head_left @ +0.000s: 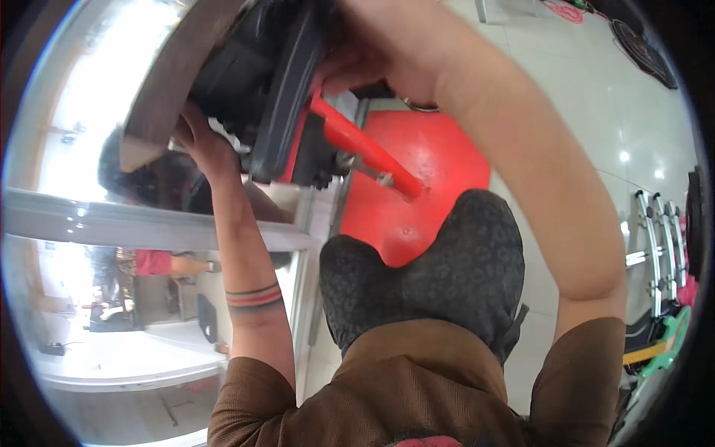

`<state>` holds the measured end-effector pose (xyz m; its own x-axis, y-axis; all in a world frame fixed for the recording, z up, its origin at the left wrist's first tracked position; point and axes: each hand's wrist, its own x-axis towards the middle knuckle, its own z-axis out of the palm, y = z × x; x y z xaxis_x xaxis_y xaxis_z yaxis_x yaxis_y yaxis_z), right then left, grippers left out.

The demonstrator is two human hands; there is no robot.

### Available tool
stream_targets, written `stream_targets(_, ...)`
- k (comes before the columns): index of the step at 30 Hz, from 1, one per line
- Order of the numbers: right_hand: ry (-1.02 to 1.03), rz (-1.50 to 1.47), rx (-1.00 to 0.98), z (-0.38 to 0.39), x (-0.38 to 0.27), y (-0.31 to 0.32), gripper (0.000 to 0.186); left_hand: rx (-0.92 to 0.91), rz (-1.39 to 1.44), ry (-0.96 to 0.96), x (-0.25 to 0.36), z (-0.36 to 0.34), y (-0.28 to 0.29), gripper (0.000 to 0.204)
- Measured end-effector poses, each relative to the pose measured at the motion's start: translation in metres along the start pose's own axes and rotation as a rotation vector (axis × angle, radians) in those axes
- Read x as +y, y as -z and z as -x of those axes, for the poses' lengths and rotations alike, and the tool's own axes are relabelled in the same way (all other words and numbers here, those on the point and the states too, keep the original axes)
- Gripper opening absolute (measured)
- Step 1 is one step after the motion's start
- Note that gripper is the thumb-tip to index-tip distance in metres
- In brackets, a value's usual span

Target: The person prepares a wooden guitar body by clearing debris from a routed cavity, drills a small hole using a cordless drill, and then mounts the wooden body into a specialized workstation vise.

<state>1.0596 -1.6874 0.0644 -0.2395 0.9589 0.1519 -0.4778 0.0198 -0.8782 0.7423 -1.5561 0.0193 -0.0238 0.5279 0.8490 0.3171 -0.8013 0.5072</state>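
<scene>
fingers of the left hand (199, 138) curl under the black machine (264, 82) at eleven o'clock; right hand (372, 45) grips its top at twelve. red lever (365, 153) juts toward centre. wooden board edge (167, 82) beside; open tiled floor (596, 97) at two.

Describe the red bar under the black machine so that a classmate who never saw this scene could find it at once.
Start at the black machine that the left hand and right hand grip at the top. A red bar slants down from it over the red floor patch. It alone is a round, glossy tube.
</scene>
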Motion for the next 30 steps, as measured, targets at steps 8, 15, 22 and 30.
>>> stream_targets(8,0.08,-0.284,-0.217,-0.025,0.053,0.049,0.061,-0.178,-1.074,-0.453,-0.067,0.005,0.093,0.046)
stream_targets(15,0.124,-0.274,-0.271,-0.006,0.076,0.046,0.047,-0.166,-0.215,0.067,0.007,0.02,0.009,0.047)
stream_targets(22,0.271,-0.343,-0.064,0.049,0.052,-0.039,0.066,-0.175,-0.023,0.153,0.028,0.003,-0.012,0.047)
stream_targets(30,0.572,0.31,0.278,0.038,0.074,-0.053,0.075,-0.183,0.162,0.212,0.029,-0.008,-0.009,0.049)
